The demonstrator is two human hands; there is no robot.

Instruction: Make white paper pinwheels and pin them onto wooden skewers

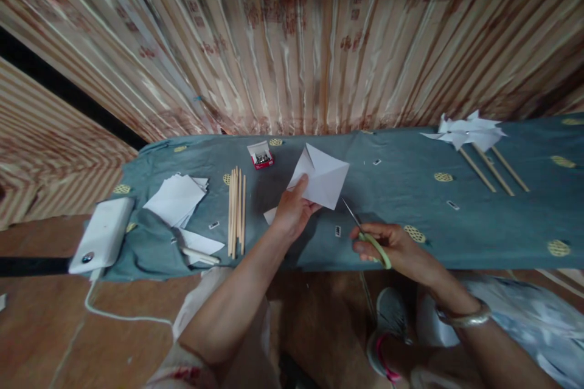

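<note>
My left hand (294,209) grips a white square of paper (325,176) above the cloth, its thumb on top. Creases run across the sheet, and a slit shows near its upper left corner. In my right hand (387,246) is a pair of scissors (375,246) with light green handles. Their blades point up and left, close to the paper's lower right edge but apart from it. Under my left wrist a bit of white paper (270,215) lies partly hidden. Beyond that hand stands an open red and white box (261,157) of small metal pieces.
Several wooden sticks (236,213) and a stack of white paper (176,199) lie on the left of the green cloth (392,176). A white power bank (103,234) with a cable sits at the left end. Paper pinwheels (474,130) on sticks rest far right.
</note>
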